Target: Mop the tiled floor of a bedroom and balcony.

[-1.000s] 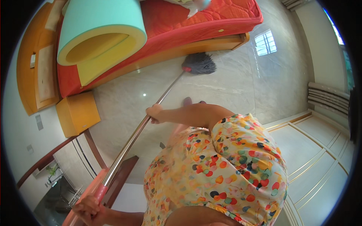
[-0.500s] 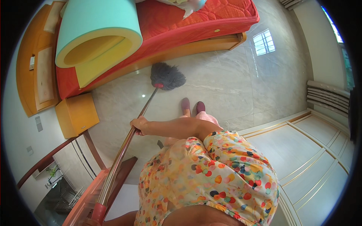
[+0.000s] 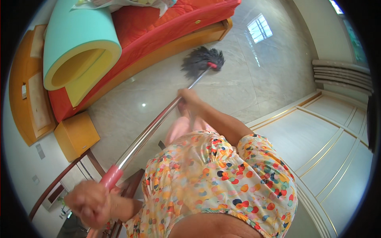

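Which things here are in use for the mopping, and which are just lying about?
In use: mop head, metal handle, left hand, right hand, marble floor.
Lying about: red mattress, rolled foam, orange bedside cabinet.

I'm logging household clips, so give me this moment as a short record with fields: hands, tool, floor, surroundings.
left hand: left hand closed around the pink grip of the mop handle
right hand: right hand gripping the metal mop handle partway down
tool: dark stringy mop head on the floor, near the bed
floor: glossy pale marble floor with a window reflection
surroundings: bed with red mattress, rolled foam pad on it, orange nightstand
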